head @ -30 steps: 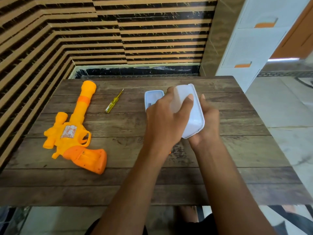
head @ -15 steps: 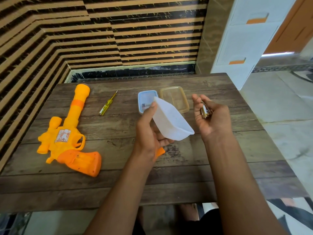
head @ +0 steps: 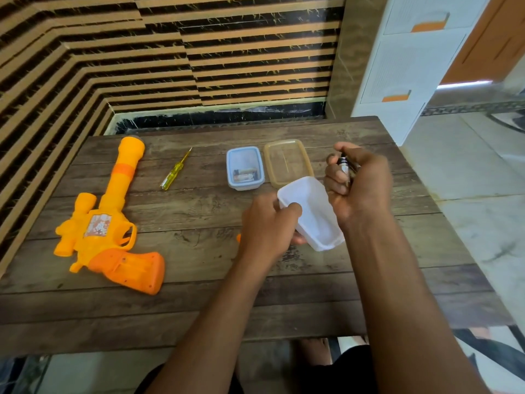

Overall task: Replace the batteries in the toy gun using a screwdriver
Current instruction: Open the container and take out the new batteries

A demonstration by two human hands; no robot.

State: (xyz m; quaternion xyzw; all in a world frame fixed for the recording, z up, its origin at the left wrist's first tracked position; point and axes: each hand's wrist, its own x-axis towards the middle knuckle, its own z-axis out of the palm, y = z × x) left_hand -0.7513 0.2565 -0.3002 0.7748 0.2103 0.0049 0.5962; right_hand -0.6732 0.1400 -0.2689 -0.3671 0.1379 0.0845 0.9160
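An orange toy gun [head: 109, 223] lies flat at the table's left, barrel pointing away from me. A yellow-handled screwdriver [head: 175, 173] lies just right of the barrel. My left hand [head: 268, 226] grips a white plastic container [head: 314, 213], tilted above the table. My right hand [head: 359, 182] is curled around dark batteries [head: 344, 166], held up beside the container. A small blue-rimmed box [head: 245, 168] with more batteries inside sits at the back centre. A bit of orange plastic [head: 238, 238] peeks out by my left wrist.
A tan translucent lid [head: 287, 162] lies flat right of the blue-rimmed box. The wooden table [head: 199, 308] stands against a striped wall on the left and back. A white drawer cabinet [head: 409, 66] stands past the far right corner.
The white container was tipped over my right palm; now my right hand has closed on the batteries and moved aside. My left hand has lowered the container, which now tilts the other way.
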